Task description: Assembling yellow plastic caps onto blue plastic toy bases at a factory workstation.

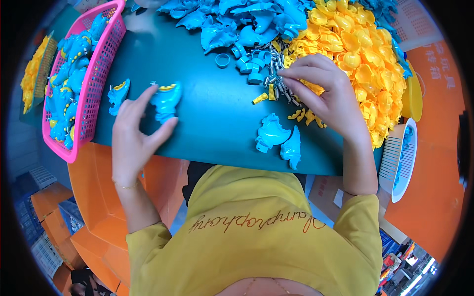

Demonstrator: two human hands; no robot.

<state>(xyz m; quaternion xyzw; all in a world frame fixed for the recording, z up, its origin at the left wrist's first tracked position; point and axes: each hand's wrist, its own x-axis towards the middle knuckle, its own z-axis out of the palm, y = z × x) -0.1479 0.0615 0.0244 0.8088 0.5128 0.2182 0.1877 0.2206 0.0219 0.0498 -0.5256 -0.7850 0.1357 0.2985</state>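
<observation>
Left of centre, the left hand (133,133) pinches the blue-and-yellow moulded plastic toy body (166,101) and should hold it flat while the right hand's (323,91) fingertips close on the small metal pins (276,81) at upper centre.

A dark teal counter (207,113) under bright, even light, flanked by orange surfaces (429,197) on both sides. Orange boxes (54,217) and what may be a blue crate (71,217) stand on the floor at lower left.
</observation>
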